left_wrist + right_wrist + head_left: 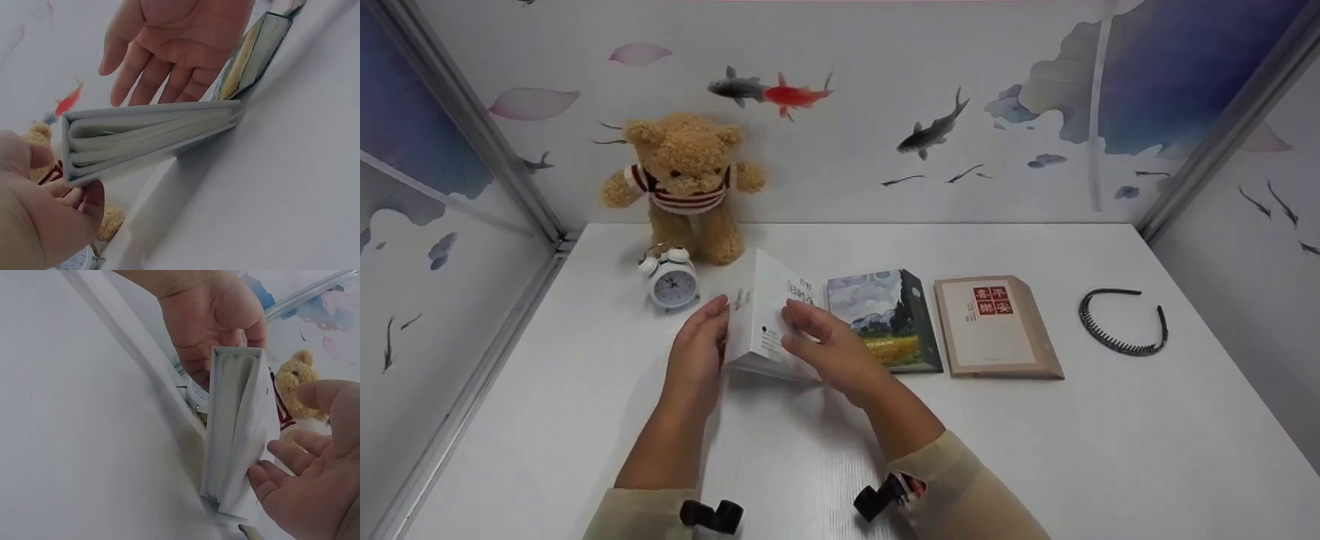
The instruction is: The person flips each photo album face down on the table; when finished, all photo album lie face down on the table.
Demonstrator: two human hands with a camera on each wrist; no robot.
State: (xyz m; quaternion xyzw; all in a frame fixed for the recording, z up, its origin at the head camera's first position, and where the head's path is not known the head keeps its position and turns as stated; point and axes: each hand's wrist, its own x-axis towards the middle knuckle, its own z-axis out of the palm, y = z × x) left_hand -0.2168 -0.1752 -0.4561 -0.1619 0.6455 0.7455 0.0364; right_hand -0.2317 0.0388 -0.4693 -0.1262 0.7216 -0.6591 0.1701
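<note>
Left hand [699, 346]: grips the tilted white paperback book [769, 315] at its spine.
Right hand [829, 346]: fingers spread, resting on its cover.
Right: landscape-cover book [885, 319], touching.
Far left: white twin-bell alarm clock [670, 279], tan plush teddy bear [686, 180].

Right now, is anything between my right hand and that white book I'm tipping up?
Nothing visible. The right hand lies open against the white book's cover, while the left hand holds its raised spine edge. The landscape book lies just right of it, not between.
</note>
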